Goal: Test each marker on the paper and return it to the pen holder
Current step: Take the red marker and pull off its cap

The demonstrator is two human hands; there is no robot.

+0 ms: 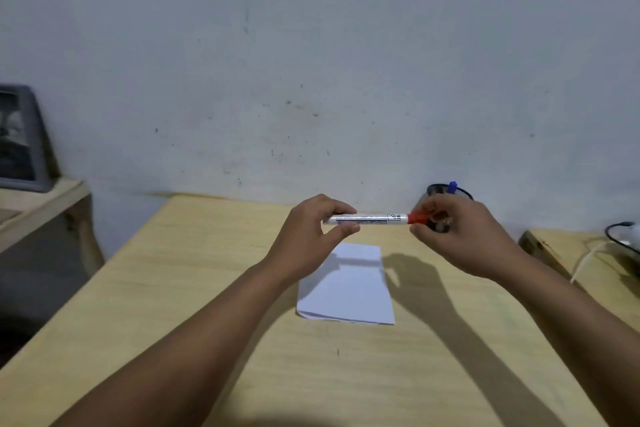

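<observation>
A white marker (372,219) with a red cap (417,218) is held level above the table, between both hands. My left hand (311,236) pinches the barrel's left end. My right hand (460,236) grips the red cap at the right end. Below them a white sheet of paper (349,288) lies flat on the wooden table (207,288). A black mesh pen holder (462,193) stands at the wall behind my right hand, mostly hidden by it, with a blue marker (452,186) sticking out of it.
A lower wooden table (45,198) at the left carries a grey framed object (20,139). Another wooden surface (571,253) at the right holds a white cable (585,258) and a dark object (623,236). The wall stands right behind the table.
</observation>
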